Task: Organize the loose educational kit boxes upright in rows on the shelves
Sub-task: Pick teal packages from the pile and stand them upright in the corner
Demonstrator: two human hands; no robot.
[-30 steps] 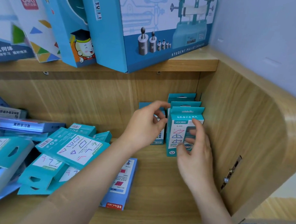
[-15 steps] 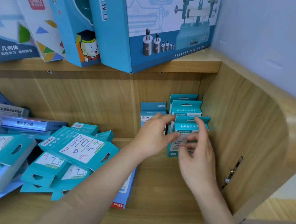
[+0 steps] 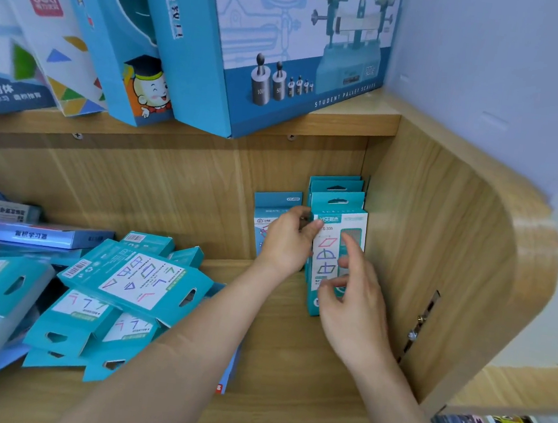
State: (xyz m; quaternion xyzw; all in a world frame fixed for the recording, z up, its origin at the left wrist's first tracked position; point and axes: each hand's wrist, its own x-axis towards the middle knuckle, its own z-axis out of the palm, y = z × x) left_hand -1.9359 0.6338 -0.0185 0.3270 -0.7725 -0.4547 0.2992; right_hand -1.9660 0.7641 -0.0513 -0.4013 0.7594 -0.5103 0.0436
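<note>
Upright, three teal boxes [image 3: 337, 185]; left hand [image 3: 284, 243] in a pinch on the front box [image 3: 328, 247], right hand [image 3: 353, 308] slack-fingered.

Upright kit boxes [image 3: 332, 251] stand in 1 row, front to back, against the shelf's [image 3: 288, 367] R side wall [image 3: 422, 243], w/ 1 lone box [image 3: 273, 204] just L. Loose boxes [image 3: 132, 282] lie piled at L; large boxes [image 3: 288, 40] sit on the upper shelf [image 3: 349, 122].
</note>
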